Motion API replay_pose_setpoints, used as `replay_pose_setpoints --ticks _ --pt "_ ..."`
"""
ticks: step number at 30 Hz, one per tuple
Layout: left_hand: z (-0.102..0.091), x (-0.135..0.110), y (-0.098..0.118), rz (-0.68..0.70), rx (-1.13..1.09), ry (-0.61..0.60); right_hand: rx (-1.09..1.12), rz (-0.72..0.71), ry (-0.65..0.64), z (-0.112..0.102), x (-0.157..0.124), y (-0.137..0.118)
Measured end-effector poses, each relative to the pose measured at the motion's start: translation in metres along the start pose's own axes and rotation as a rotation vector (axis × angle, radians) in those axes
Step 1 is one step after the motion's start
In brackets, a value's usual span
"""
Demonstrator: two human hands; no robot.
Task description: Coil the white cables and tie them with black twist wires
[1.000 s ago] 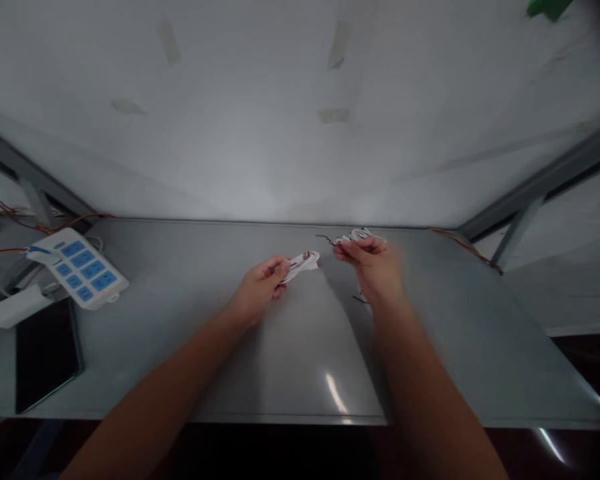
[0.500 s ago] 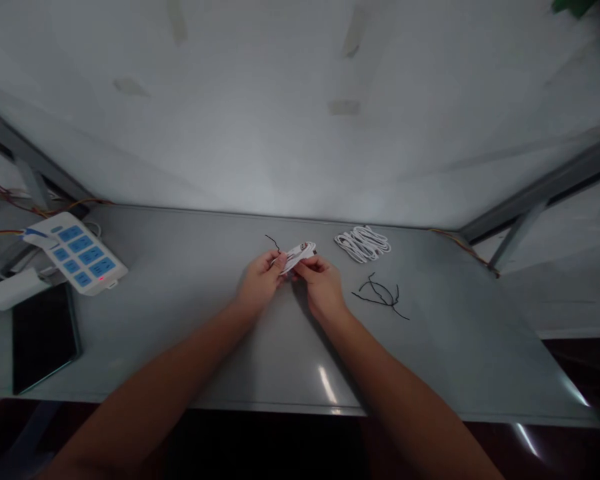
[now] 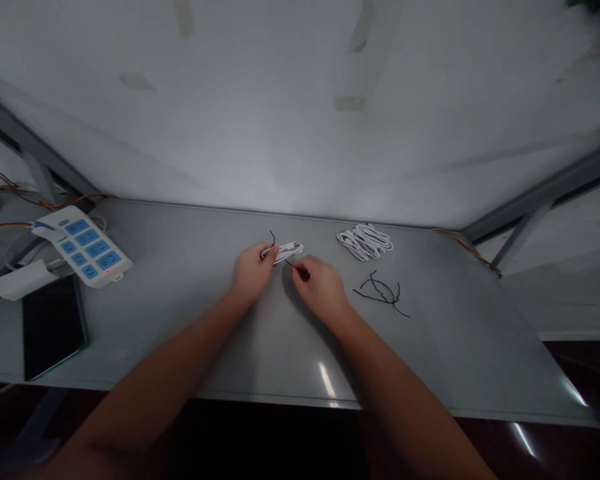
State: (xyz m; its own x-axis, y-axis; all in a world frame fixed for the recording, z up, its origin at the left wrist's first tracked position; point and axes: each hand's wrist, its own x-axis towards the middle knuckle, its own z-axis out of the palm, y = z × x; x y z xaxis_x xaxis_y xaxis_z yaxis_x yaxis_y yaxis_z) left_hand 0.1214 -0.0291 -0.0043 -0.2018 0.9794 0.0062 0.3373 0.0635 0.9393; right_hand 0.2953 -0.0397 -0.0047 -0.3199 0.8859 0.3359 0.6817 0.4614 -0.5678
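Observation:
A folded white cable (image 3: 289, 249) is pinched between the thumb and fingers of my left hand (image 3: 254, 270), just above the table. One end of a black twist tie (image 3: 273, 237) sticks up beyond my left thumb. Its other end runs toward my right hand (image 3: 321, 283), whose thumb and forefinger are closed on it. Where the tie goes around the cable is partly hidden by my left fingers. Right of my hands lie coiled white cables (image 3: 365, 241) and, nearer to me, several loose black twist ties (image 3: 384, 292).
On the left of the grey table (image 3: 180, 253) lie a white power strip with blue sockets (image 3: 93, 247), a white adapter (image 3: 25, 280) and a dark tablet-like device (image 3: 55, 327). A pale wall panel (image 3: 280, 133) rises behind. Thin coloured wires run along both back corners.
My right hand has let go of the white cable and drawn back a little, now pulling out one end of the twist tie. My left hand still holds the cable, shifted slightly left.

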Motion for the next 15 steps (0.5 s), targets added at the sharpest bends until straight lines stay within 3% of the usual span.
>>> replay_pose_setpoints --ticks 6,15 --pt "0.000 0.000 0.002 0.004 0.062 -0.109 -0.140 -0.263 0.013 -0.011 0.003 0.003" --pt "-0.004 -0.012 0.004 0.187 0.138 -0.303 -0.068 -0.499 0.022 -0.014 0.008 0.005"
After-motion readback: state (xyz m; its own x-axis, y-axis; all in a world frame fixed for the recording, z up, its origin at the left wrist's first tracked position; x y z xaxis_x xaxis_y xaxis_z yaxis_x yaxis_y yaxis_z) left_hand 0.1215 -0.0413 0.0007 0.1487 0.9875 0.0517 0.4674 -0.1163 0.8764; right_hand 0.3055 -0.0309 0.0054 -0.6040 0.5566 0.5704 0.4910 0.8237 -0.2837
